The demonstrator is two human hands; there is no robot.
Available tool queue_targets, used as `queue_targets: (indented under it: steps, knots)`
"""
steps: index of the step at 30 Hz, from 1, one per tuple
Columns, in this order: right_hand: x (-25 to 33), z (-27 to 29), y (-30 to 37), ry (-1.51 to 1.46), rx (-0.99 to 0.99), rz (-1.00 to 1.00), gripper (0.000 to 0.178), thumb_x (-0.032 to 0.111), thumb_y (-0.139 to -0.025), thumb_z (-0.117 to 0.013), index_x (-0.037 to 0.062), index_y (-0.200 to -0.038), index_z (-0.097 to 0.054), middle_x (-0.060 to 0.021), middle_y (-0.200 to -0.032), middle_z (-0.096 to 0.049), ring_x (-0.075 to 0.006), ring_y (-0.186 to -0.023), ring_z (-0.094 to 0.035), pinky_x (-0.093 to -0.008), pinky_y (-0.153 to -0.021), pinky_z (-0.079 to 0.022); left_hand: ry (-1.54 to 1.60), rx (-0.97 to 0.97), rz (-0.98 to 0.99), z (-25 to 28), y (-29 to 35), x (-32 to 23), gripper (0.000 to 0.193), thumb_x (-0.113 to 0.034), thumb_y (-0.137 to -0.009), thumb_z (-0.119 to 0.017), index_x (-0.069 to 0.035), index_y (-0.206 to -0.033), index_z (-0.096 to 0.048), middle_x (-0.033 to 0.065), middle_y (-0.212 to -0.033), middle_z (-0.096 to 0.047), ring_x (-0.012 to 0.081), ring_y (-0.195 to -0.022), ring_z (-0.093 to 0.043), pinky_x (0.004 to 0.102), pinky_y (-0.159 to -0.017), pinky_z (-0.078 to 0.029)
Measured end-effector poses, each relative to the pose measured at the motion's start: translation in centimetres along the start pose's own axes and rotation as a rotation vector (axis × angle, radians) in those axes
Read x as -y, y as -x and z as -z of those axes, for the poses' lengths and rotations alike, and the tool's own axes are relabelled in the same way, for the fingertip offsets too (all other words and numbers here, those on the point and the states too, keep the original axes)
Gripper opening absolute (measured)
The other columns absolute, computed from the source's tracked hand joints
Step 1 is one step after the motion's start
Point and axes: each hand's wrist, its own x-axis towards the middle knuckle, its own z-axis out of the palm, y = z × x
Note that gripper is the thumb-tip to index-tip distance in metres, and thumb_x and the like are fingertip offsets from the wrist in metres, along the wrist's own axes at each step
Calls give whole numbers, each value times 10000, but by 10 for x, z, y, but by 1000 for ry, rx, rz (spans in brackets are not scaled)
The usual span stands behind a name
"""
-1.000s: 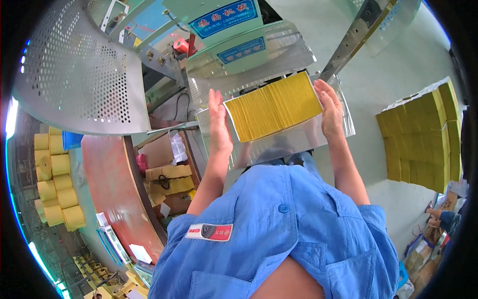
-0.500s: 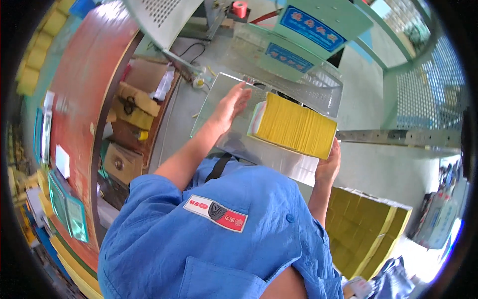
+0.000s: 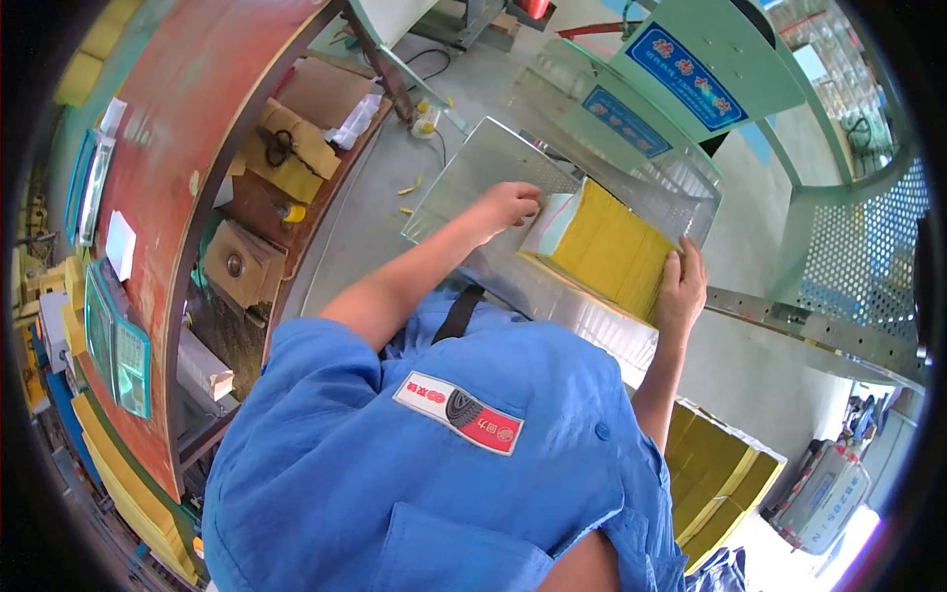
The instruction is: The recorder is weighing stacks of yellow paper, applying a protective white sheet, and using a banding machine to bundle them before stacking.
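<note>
A thick stack of yellow paper pieces (image 3: pixel 607 247), with a pale sheet (image 3: pixel 548 225) at its left end, rests on a shiny metal tray (image 3: pixel 498 274) of a machine. Just off that left end is my left hand (image 3: pixel 508 207), its fingers curled together and nothing visible in them. My right hand (image 3: pixel 683 286) lies against the stack's right end with fingers stretched out along it. Its palm side is hidden. Left of the stack, a clear panel (image 3: pixel 473 173) spreads beneath my left hand.
A pale green machine head (image 3: pixel 705 69) with a blue sign stands beyond the tray. At left is a red-brown table (image 3: pixel 158 187) above a shelf with scissors (image 3: pixel 279 148) and cardboard. Bundled yellow stacks (image 3: pixel 715 474) sit at lower right. A perforated guard (image 3: pixel 868 257) rises at right.
My left hand has gone from flat to curled, closer to the stack's end. My right hand has come up along the right end from its lower corner. The view has shifted.
</note>
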Motion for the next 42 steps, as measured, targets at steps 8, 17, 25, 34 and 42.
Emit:
queue_targets:
  steps: [8,17,25,34,42]
  knots:
    - [-3,3,2,-61,14,-3,385,272,-965,-497,40,-1250,-612,-155,-1300,-590,-326,-1220,-526,-426,-1038,-408,-202,17,175,-18,-21,-8,330,-93,-806,-653,30,-1111,-680,71,-894,-668,147,-681,-595,271,-544,-465]
    - [-5,3,2,-85,7,-12,363,274,-960,-505,58,-1224,-627,-153,-1266,-603,-319,-1200,-540,-424,-1026,-417,-508,24,6,-24,-39,-25,336,-8,-752,-588,-19,-1069,-699,104,-908,-716,188,-707,-661,324,-562,-501]
    - [-1,3,2,-90,-7,-11,361,275,-955,-507,59,-1216,-634,-158,-1264,-603,-328,-1188,-550,-430,-1017,-423,-760,-171,-283,-24,-28,-18,244,-86,-758,-617,-54,-982,-707,142,-890,-723,262,-777,-702,376,-671,-542]
    - [0,3,0,-96,5,-29,360,268,-958,-507,59,-1225,-630,-157,-1267,-600,-324,-1193,-549,-430,-1015,-426,-284,-148,20,-16,-23,-7,107,-113,-780,-675,-14,-806,-644,111,-698,-641,188,-607,-626,355,-538,-491]
    - [0,7,2,-108,2,-38,354,266,-958,-509,55,-1216,-630,-157,-1267,-600,-326,-1185,-552,-432,-1012,-429,-815,-234,-181,-28,-11,-5,184,-173,-796,-688,8,-776,-660,152,-673,-654,240,-552,-635,376,-535,-494]
